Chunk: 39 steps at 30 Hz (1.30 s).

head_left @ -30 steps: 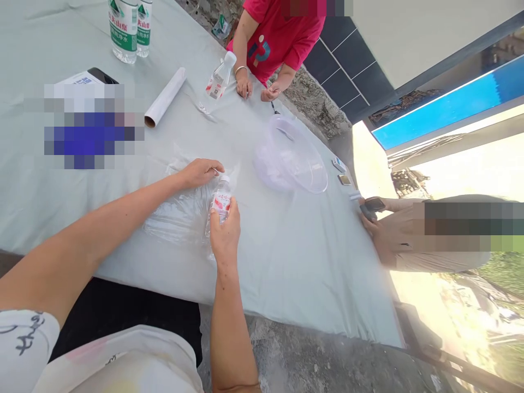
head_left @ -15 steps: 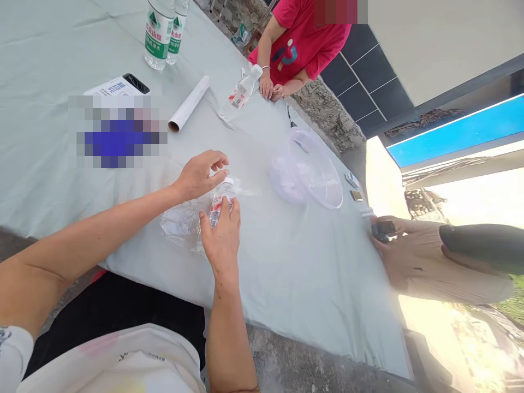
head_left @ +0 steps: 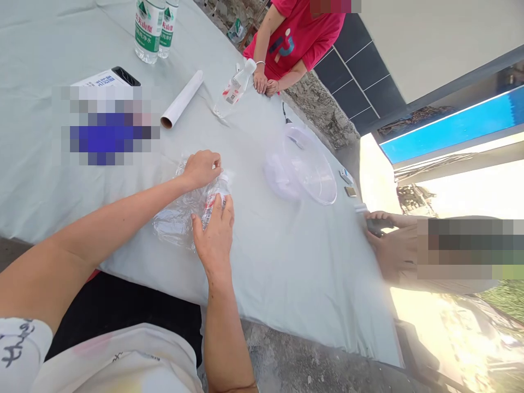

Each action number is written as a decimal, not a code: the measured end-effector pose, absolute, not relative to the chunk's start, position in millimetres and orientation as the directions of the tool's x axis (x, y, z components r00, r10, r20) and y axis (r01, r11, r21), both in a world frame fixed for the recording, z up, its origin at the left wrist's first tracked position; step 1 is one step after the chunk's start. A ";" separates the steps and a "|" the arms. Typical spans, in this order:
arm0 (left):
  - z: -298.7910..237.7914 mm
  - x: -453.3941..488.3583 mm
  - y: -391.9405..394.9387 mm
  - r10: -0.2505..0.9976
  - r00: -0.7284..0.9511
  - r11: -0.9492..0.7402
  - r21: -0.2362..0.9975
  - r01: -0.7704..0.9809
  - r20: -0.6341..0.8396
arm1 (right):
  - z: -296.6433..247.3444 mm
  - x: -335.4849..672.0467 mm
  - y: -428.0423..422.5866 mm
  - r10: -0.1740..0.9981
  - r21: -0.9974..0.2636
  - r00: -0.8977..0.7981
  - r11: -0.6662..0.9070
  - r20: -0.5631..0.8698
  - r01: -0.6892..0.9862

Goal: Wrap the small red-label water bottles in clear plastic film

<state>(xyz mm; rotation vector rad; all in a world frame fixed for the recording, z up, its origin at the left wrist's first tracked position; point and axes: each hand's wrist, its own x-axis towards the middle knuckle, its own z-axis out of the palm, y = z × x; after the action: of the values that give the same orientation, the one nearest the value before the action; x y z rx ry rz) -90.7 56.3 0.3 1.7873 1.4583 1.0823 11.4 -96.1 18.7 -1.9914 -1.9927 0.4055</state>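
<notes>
A small clear water bottle (head_left: 212,203) with a red and white label lies on a crumpled sheet of clear plastic film (head_left: 174,221). My right hand (head_left: 215,234) is closed over the lower part of the bottle, with the thumb on its left side. At the white cap end, my left hand (head_left: 203,169) has its fingers curled and pinched together on the film. The fingertips are close by the cap, and part of the film is hidden under both hands and the bottle.
On the pale tablecloth (head_left: 278,262) are a white roll (head_left: 182,99), a tilted bottle (head_left: 234,90), large water bottles (head_left: 147,33), a phone (head_left: 126,76) and a translucent basin (head_left: 313,166). One person in red (head_left: 286,46) sits opposite; another person's hands (head_left: 380,229) hold a dark object at right.
My left hand has come down beside the cap, its fingers going from spread to pinched. The film has been drawn up around it. My right hand stays on the bottle.
</notes>
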 end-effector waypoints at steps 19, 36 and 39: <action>-22.2 -95.0 78.5 0.960 0.091 -0.237 0.590 0.771 0.266 | 50.1 17.6 -8.1 0.920 0.054 -0.379 0.385 -0.098 0.921; 17.8 -64.8 -104.7 0.972 0.214 -0.231 0.536 0.812 0.096 | 65.7 38.0 75.9 0.798 -0.363 -0.418 0.270 -0.434 0.892; 12.2 -62.1 -111.7 0.978 0.188 -0.209 0.480 0.852 0.092 | 58.7 68.1 74.5 0.824 -0.518 -0.437 0.213 -0.360 0.828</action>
<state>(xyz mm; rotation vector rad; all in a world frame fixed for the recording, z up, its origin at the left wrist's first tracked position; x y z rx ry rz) -62.1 -111.7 12.2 2.1479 1.7317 0.5503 68.1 74.5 58.7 -1.6700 -2.4514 1.0542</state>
